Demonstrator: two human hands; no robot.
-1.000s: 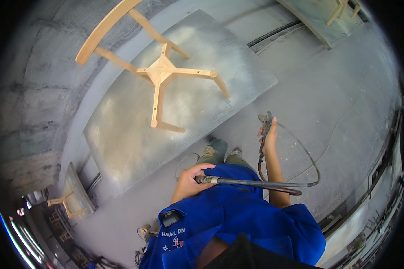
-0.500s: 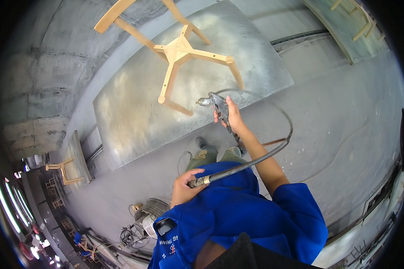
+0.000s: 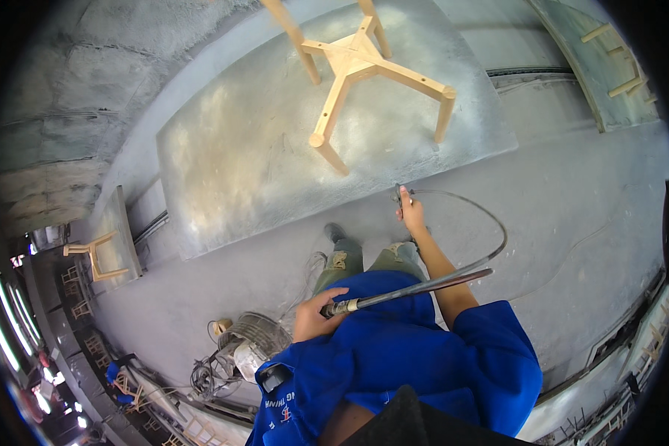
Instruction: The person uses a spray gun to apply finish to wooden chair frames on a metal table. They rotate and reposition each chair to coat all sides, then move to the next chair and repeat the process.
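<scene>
An unfinished wooden chair frame [image 3: 357, 67] lies upside down, legs up, on a grey metal platform [image 3: 275, 156]. My right hand [image 3: 411, 213] is stretched forward and low, closed around a spray gun [image 3: 401, 195] near the platform's front edge. A dark hose [image 3: 468, 245] loops from the gun back to my left hand [image 3: 314, 317], which grips the hose by its metal fitting at my waist, over my blue shirt.
A round fan [image 3: 253, 346] with tangled cables sits on the floor at lower left. Another wooden chair frame [image 3: 89, 256] rests on a second platform at far left. More wooden parts [image 3: 617, 59] lie on a panel at upper right. Grey concrete floor surrounds me.
My right hand with the spray gun has dropped from beside the chair legs to the platform's front edge. The chair frame has shifted rightward and upward in view. My left hand still grips the hose.
</scene>
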